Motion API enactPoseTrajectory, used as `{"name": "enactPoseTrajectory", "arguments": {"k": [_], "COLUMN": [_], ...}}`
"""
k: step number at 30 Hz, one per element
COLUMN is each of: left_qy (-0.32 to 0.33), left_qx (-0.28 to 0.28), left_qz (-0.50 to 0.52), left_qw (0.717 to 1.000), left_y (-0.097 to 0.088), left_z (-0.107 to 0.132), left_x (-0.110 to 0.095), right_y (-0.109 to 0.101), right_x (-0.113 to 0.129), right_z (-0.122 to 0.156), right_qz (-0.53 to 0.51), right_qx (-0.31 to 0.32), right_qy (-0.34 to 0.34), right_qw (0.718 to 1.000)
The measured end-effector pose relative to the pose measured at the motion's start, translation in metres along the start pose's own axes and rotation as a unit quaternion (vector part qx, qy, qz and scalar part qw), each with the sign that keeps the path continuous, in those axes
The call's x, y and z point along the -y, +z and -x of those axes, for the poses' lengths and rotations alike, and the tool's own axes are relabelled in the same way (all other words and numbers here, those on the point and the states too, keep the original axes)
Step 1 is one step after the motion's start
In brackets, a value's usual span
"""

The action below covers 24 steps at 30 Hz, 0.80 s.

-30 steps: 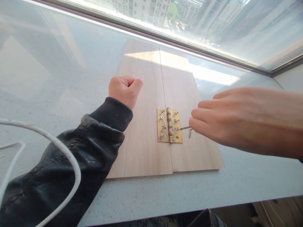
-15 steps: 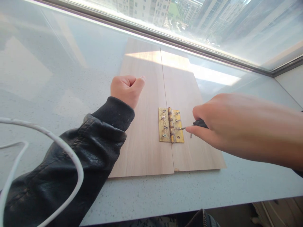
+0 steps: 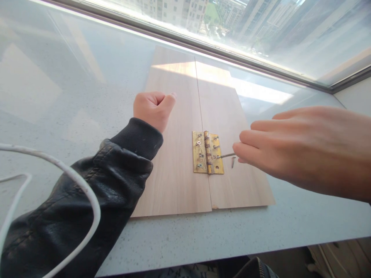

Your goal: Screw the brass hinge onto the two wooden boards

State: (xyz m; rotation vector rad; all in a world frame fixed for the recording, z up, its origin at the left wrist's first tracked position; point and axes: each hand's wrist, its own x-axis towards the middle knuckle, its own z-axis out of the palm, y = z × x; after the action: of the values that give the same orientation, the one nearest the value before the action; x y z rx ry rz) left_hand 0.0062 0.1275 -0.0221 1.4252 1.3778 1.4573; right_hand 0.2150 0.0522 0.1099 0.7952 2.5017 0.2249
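My right hand (image 3: 292, 150) is closed round a screwdriver (image 3: 227, 155); its handle is hidden in my fingers and its thin shaft reaches left. The tip meets a screw on the right leaf of a worn brass hinge (image 3: 207, 152). Several screws stand in both leaves, and the lowest hole on the right leaf holds none. A loose screw (image 3: 233, 162) lies just right of the hinge. My left hand (image 3: 154, 108) is a closed fist resting on the left wooden board (image 3: 174, 181); what is inside it, if anything, is hidden. The hinge spans the seam with the right board (image 3: 240, 189).
Both boards lie on a speckled pale countertop (image 3: 162, 239) below a window with a metal frame (image 3: 261, 71). A white cable (image 3: 89, 193) loops across the left foreground, over my black sleeve (image 3: 116, 185). The counter's front edge runs along the bottom.
My right hand has shifted slightly right and its grip has changed, so more of the screwdriver shaft and the loose screw show. The left fist stays on the board.
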Motion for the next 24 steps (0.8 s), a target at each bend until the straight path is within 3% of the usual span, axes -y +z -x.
{"name": "enactPoseTrajectory", "arguments": {"k": [4, 7, 10, 14, 17, 21, 24], "left_qy": [0.002, 0.008, 0.006, 0.004, 0.003, 0.003, 0.005], "left_qx": [0.0, 0.005, 0.011, 0.013, 0.012, 0.006, 0.01], "left_qz": [-0.002, -0.005, -0.01, -0.012, -0.011, -0.002, -0.004], "left_qw": [1.0, 1.0, 1.0, 1.0, 1.0, 1.0, 1.0], "left_y": [-0.001, -0.001, -0.002, -0.002, -0.002, -0.001, -0.001], "left_z": [0.0, 0.0, 0.0, -0.001, 0.0, 0.0, -0.001], "left_x": [0.002, 0.002, 0.001, 0.001, 0.001, 0.002, 0.003], "right_y": [0.003, 0.007, 0.01, 0.011, 0.009, 0.007, 0.006], "right_x": [-0.003, -0.002, -0.003, -0.005, 0.002, 0.014, 0.008], "right_z": [-0.001, -0.002, -0.005, -0.008, -0.007, 0.001, 0.005], "right_qz": [0.004, -0.012, -0.004, -0.084, -0.102, -0.035, -0.015], "right_qx": [-0.007, -0.031, -0.037, 0.063, 0.096, -0.004, -0.055], "right_qy": [-0.062, -0.056, 0.021, 0.166, 0.206, 0.139, 0.062], "right_qw": [0.998, 0.998, 0.999, 0.98, 0.969, 0.99, 0.996]}}
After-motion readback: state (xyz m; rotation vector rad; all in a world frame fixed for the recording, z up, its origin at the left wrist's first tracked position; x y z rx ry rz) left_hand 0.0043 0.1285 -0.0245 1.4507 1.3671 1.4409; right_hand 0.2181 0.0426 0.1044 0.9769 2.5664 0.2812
